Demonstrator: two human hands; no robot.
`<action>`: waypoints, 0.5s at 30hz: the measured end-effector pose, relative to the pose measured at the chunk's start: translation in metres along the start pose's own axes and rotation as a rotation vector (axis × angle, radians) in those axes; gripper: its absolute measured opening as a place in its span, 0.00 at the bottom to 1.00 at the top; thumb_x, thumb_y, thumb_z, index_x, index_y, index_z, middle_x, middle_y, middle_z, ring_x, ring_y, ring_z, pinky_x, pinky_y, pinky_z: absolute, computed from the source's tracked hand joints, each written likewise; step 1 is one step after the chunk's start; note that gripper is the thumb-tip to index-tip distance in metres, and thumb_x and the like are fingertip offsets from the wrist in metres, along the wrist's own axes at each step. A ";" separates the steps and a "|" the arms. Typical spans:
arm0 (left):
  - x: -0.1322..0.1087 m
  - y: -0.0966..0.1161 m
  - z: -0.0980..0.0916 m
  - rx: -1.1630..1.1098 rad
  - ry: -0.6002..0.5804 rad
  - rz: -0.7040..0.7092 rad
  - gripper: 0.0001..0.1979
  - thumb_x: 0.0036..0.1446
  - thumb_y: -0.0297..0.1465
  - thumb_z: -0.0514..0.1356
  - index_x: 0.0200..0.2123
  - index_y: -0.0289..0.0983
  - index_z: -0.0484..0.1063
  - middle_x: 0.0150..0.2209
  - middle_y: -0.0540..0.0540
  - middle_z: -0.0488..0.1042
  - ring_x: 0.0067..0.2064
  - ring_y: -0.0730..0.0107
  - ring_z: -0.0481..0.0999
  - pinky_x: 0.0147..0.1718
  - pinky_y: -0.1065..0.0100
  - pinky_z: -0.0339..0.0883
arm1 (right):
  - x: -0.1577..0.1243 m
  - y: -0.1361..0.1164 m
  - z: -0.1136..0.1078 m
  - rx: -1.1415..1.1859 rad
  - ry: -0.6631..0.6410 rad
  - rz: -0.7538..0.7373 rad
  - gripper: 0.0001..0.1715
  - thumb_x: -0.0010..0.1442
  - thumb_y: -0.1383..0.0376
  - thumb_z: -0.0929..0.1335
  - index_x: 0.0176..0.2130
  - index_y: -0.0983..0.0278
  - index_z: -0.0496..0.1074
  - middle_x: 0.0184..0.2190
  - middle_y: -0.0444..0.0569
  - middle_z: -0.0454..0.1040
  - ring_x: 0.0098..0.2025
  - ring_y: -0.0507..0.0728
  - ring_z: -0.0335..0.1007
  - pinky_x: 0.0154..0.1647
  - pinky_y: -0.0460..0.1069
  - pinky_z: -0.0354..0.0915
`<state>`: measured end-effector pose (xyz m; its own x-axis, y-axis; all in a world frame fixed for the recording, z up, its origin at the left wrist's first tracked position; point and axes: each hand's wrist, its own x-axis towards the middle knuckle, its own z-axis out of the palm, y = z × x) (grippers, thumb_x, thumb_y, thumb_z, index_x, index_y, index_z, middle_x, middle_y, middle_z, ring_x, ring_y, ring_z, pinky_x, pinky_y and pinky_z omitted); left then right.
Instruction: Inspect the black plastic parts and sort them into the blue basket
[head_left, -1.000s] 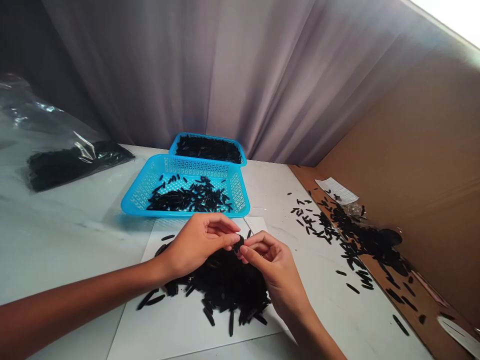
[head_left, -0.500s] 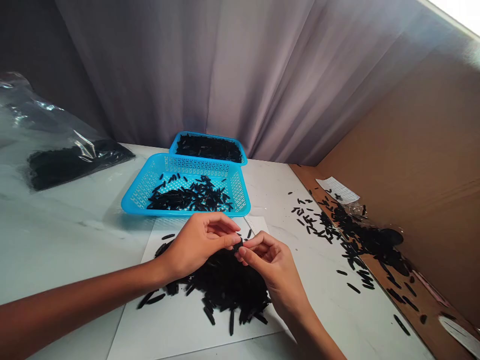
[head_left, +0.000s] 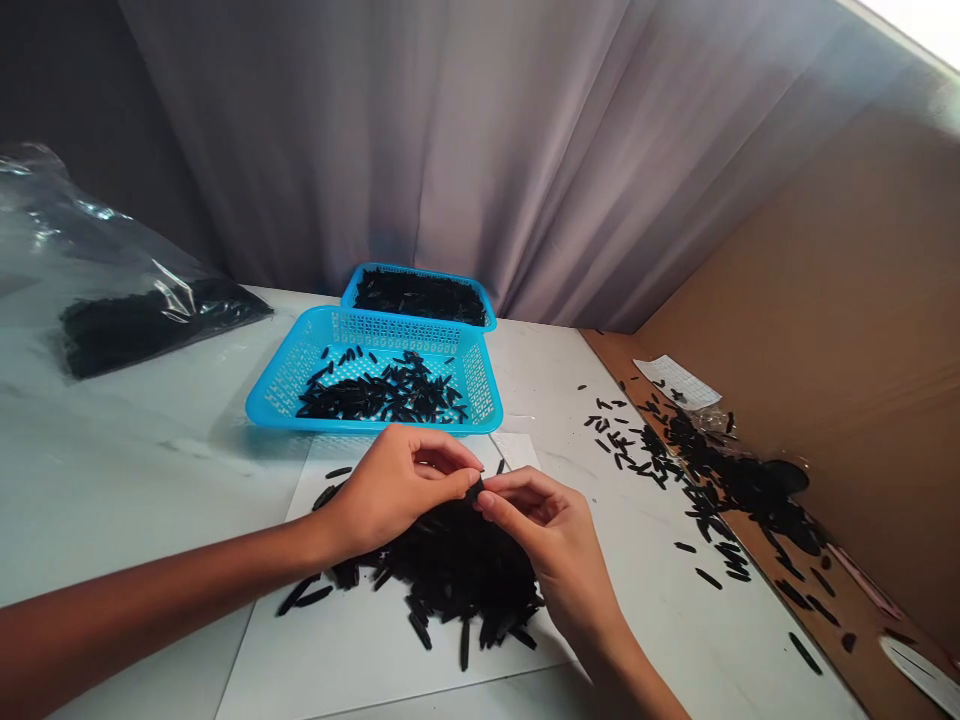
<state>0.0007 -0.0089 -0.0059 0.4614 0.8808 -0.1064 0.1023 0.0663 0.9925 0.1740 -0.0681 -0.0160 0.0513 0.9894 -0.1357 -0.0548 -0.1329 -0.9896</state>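
Observation:
My left hand (head_left: pixel 405 487) and my right hand (head_left: pixel 551 520) meet fingertip to fingertip, both pinching one small black piece (head_left: pixel 475 491). Its exact kind is too small and dark to make out. Below them a heap of slim black strips (head_left: pixel 465 570) lies on a white sheet (head_left: pixel 300 670), with loose strips around its edges. Just beyond my hands stands a blue plastic basket (head_left: pixel 262 410) with perforated sides, holding a scattered layer of the same black strips.
Behind it a second blue basket (head_left: pixel 491 322) is full of black strips. At left lies a clear plastic bag (head_left: pixel 150 300) with black contents. On the right, more strips (head_left: pixel 720 480) spill across the table edge onto brown cardboard (head_left: pixel 840 270), near a gridded paper (head_left: pixel 679 380).
Both hands stay nearly in place. The fingertips have drawn a little closer, so less of the black piece shows between them.

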 end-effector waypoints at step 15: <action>-0.004 0.002 0.001 0.040 0.040 0.154 0.04 0.56 0.30 0.64 0.33 0.35 0.78 0.33 0.46 0.81 0.35 0.67 0.81 0.37 0.68 0.76 | 0.003 0.000 -0.001 0.158 -0.010 0.054 0.13 0.56 0.57 0.75 0.38 0.63 0.83 0.31 0.50 0.81 0.35 0.56 0.74 0.39 0.49 0.69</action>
<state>-0.0003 -0.0123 -0.0037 0.4387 0.8972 0.0504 0.0681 -0.0891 0.9937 0.1748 -0.0655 -0.0169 0.0340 0.9817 -0.1873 -0.2137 -0.1759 -0.9609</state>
